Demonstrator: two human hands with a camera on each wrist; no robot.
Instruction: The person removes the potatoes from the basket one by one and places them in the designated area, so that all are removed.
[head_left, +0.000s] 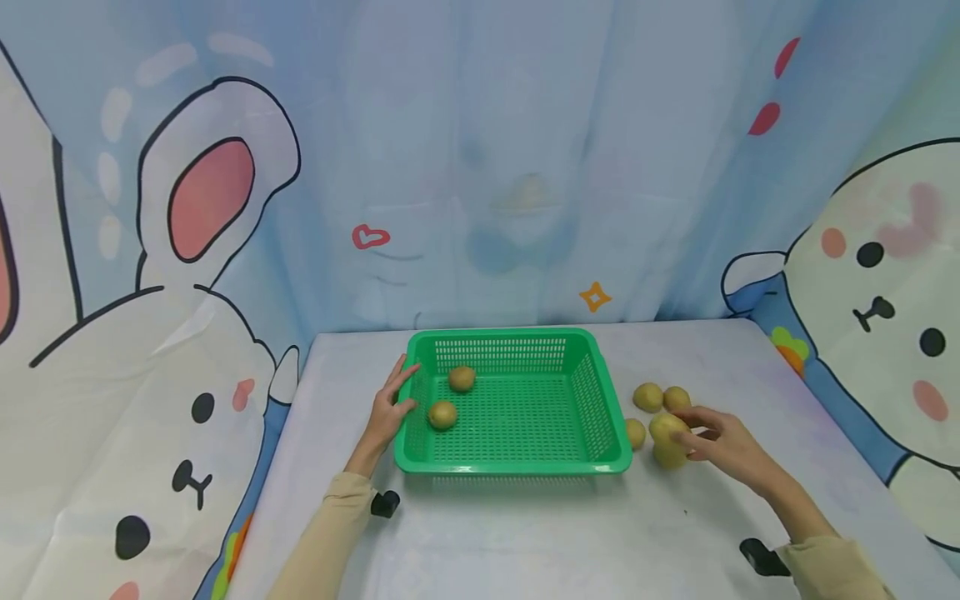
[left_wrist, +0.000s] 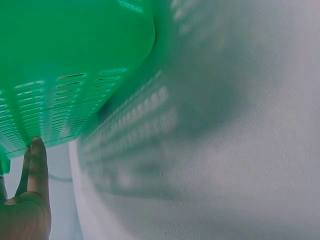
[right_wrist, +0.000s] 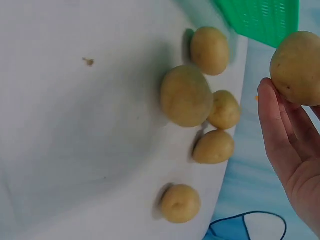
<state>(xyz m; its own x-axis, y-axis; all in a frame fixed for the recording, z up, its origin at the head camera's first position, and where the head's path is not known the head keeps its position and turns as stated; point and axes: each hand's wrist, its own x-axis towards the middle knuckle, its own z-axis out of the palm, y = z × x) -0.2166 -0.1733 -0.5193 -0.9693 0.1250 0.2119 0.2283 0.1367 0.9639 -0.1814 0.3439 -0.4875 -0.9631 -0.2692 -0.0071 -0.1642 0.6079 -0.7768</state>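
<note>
A green plastic basket [head_left: 517, 468] stands on the table, with one potato [head_left: 462, 378] toward its back left and another potato [head_left: 442, 414] nearer the front left. My left hand [head_left: 386, 414] touches the basket's left side with fingers spread; in the left wrist view, straight fingers [left_wrist: 38, 170] rest against the slotted wall. To the right of the basket, my right hand [head_left: 723, 442] holds a potato [right_wrist: 300, 67] between thumb and fingers, above the table. Several loose potatoes [right_wrist: 186, 96] lie below and around that hand; the hand hides part of this group in the head view.
A white cloth covers the table [head_left: 540, 533]. Behind it hangs a blue curtain [head_left: 525, 167] printed with cartoon animals. Small black devices [head_left: 386, 503] sit at both wrists. A small brown speck [right_wrist: 88, 61] lies on the cloth.
</note>
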